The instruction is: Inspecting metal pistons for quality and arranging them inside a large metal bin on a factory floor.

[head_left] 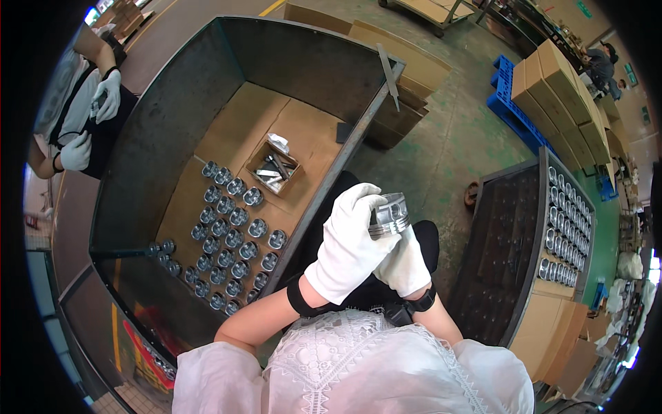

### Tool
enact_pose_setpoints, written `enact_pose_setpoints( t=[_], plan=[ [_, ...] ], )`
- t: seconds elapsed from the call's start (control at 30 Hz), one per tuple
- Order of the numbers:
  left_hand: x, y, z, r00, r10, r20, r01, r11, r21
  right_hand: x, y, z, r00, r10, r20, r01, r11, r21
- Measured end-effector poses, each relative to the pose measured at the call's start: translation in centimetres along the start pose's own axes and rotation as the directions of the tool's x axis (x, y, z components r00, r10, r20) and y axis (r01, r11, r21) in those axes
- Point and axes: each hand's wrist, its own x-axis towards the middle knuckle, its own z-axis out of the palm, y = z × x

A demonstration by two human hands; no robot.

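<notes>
A shiny metal piston (390,215) with ring grooves is held up in front of my chest, tilted to one side. My left hand (352,238), in a white glove, is closed around its left side. Close below, my gloved right hand (405,265) is closed against the piston's lower right; most of its fingers are hidden. To the left, rows of similar pistons (219,228) stand on brown cardboard (227,134) inside a dark metal bin (169,90). Among them sits a small open cardboard box (293,181) with metal pieces and something white.
The bin's metal rim (331,165) runs just left of my hands. At the right, another dark bin (507,228) bears rows of pistons (565,228). Stacked cartons (552,90) stand by a blue pallet (510,96). A gloved co-worker (76,103) is at the far left, another person (603,65) far right.
</notes>
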Motion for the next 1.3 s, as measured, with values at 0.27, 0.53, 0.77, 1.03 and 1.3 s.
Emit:
enact_pose_setpoints(
  t=[0.27, 0.53, 0.77, 1.03, 1.3],
  plan=[
    [-0.1, -1.6, -0.5, 0.999, -0.029, 0.029, 0.027, 0.999, 0.042, -0.2, -1.4, 2.5, 0.967, -0.227, 0.121, 0.247, 0.949, -0.195],
    [-0.2, -2.8, 0.1, 0.999, 0.01, 0.032, -0.011, 0.998, 0.055, -0.8, -0.9, 2.4, 0.911, -0.404, 0.086, 0.409, 0.852, -0.328],
    [-0.4, -1.7, -0.3, 1.0, -0.012, 0.012, 0.013, 0.993, -0.114, 0.1, 0.5, 2.0, 0.741, -0.667, 0.084, 0.497, 0.46, -0.736],
    [-0.6, -2.5, 0.2, 0.999, -0.023, -0.046, 0.015, 0.987, -0.159, 0.6, 0.1, 1.4, 0.9, -0.435, 0.033, 0.376, 0.736, -0.563],
    [-0.4, -2.1, -0.1, 0.998, -0.039, -0.054, 0.025, 0.971, -0.239, 0.7, -1.1, 1.7, 0.965, -0.09, 0.248, 0.114, 0.99, -0.088]
  ],
)
